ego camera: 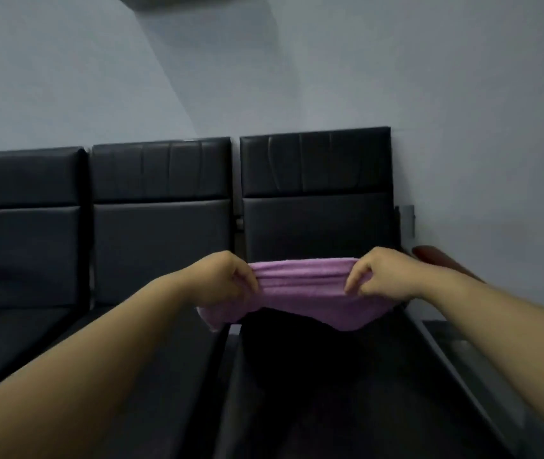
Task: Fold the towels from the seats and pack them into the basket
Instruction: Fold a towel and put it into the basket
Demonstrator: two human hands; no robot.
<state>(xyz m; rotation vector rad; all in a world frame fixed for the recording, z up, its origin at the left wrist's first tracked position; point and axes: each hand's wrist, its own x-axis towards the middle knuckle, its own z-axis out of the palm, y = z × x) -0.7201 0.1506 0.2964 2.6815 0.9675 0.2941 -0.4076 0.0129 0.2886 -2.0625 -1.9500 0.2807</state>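
Note:
A pink towel (300, 293) hangs stretched between my two hands above the rightmost black seat (317, 376). My left hand (221, 276) pinches its left end and my right hand (386, 273) pinches its right end. The towel is folded over into a band with several layers showing along the top edge. Its lower edge sags in the middle and droops at both corners. No basket is in view.
A row of three black padded seats runs along a pale wall, with the middle seat's backrest (161, 200) to the left. A reddish-brown rounded object (436, 256) sits right of the seat, behind my right hand. A metal armrest edge (462, 359) runs along the right.

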